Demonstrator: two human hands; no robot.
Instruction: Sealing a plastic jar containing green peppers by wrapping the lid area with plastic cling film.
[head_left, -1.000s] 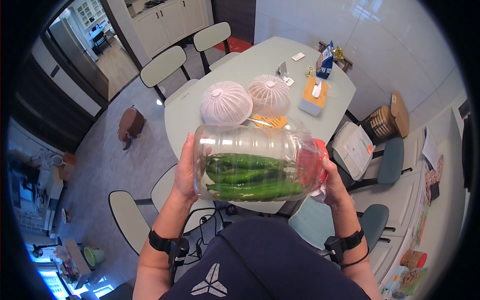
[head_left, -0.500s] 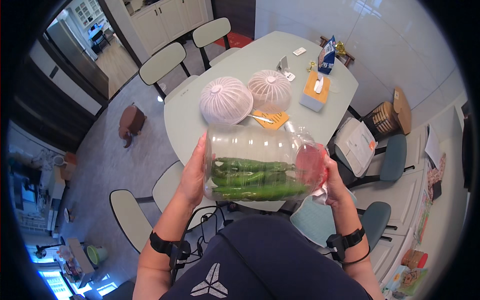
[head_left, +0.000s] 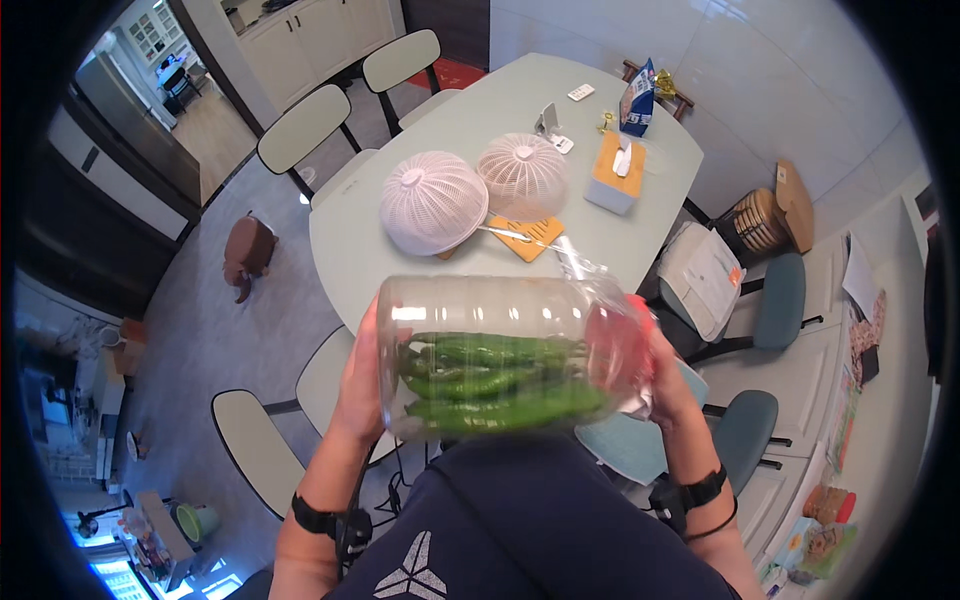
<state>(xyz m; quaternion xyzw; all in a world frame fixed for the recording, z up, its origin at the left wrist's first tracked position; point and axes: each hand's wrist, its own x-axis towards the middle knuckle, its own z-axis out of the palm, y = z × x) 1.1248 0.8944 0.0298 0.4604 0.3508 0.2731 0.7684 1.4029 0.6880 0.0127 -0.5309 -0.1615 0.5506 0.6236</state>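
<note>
Between my two hands a large clear plastic jar (head_left: pixel 470 305) lies on its side in the air, over the near edge of the table. Long green peppers (head_left: pixel 500 385) rest along its lower wall. My left hand (head_left: pixel 365 375) presses against the jar's base at the left end. At the other end my right hand (head_left: pixel 665 370) grips the red lid (head_left: pixel 625 345), with some crinkled clear plastic film about it. The fingers of both hands are partly hidden behind the jar.
The pale table (head_left: pixel 350 255) bears two mesh food covers (head_left: pixel 432 205), an orange trivet (head_left: pixel 525 238), a tissue box (head_left: pixel 612 178) and a blue bag (head_left: pixel 637 100). Chairs (head_left: pixel 250 440) stand around it. A brown animal-shaped stool (head_left: pixel 248 252) is on the floor at left.
Both hands have brought the jar slightly left and closer to my body. It remains sideways with the peppers inside. My view has shifted a little.
</note>
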